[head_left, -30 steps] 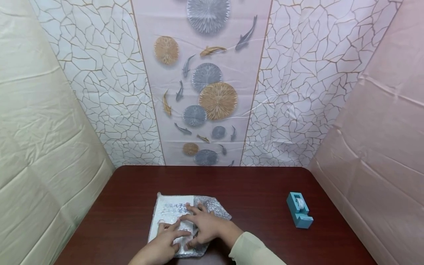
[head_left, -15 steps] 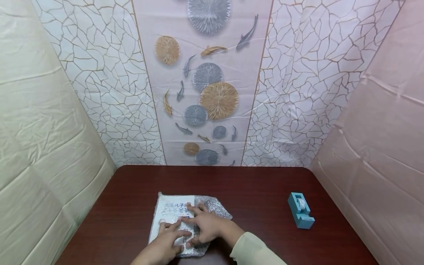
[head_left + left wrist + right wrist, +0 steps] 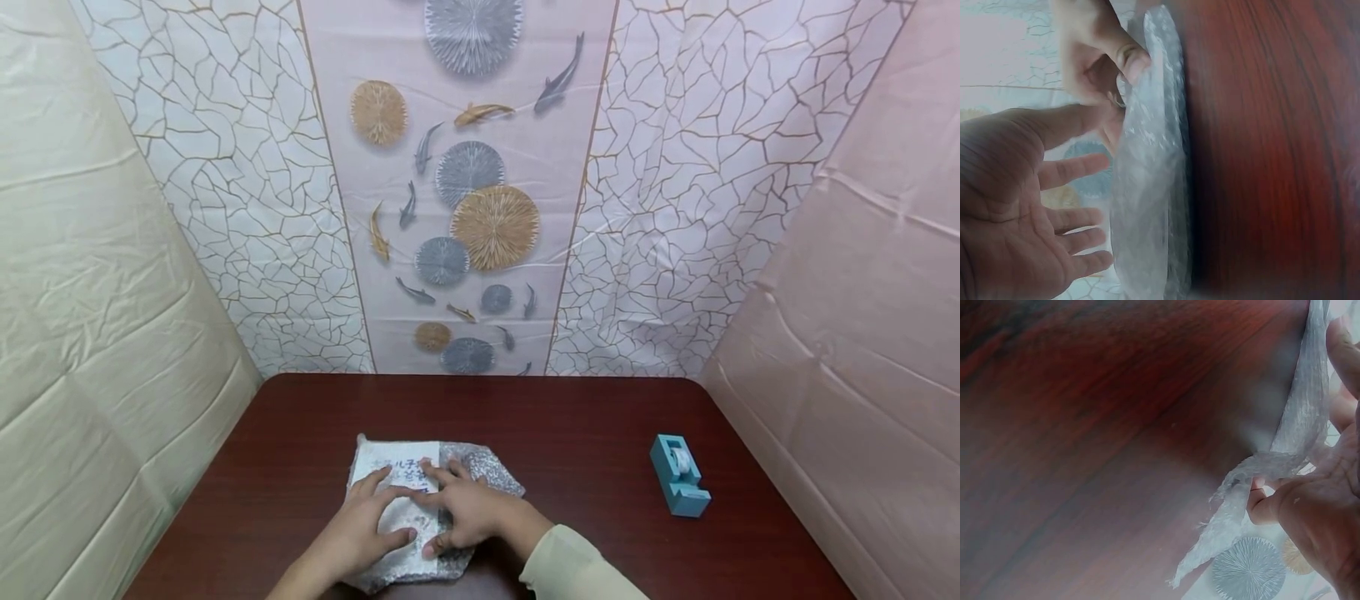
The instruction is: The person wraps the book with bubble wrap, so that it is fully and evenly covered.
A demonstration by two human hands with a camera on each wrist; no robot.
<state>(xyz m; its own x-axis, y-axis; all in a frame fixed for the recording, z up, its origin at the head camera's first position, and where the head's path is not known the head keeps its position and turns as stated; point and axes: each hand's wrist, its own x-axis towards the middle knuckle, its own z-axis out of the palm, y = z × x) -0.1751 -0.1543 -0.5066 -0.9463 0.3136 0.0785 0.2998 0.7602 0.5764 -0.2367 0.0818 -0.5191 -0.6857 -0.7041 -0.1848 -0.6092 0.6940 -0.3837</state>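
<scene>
A flat white book-like item with blue writing [image 3: 405,473] lies on the table, partly wrapped in clear bubble wrap [image 3: 486,468]. My left hand [image 3: 360,529] is over its left part, fingers spread and thumb pointing right. In the left wrist view those fingers reach toward the wrapped bundle [image 3: 1147,175], nearly straight. My right hand [image 3: 472,510] rests with spread fingers where white surface and wrap meet, pressing the wrap down. The right wrist view shows a loose wrap edge [image 3: 1307,406] beside the palm and a crumpled flap hanging lower down.
A blue tape dispenser [image 3: 679,477] with a roll of clear tape stands on the right side of the dark red table [image 3: 570,433]. Patterned cloth [image 3: 472,183] hangs behind the table, and pale cloth walls flank it left and right.
My left hand has slid up and left over the bundle, its fingers now reaching farther toward the top. The right hand has stayed in place.
</scene>
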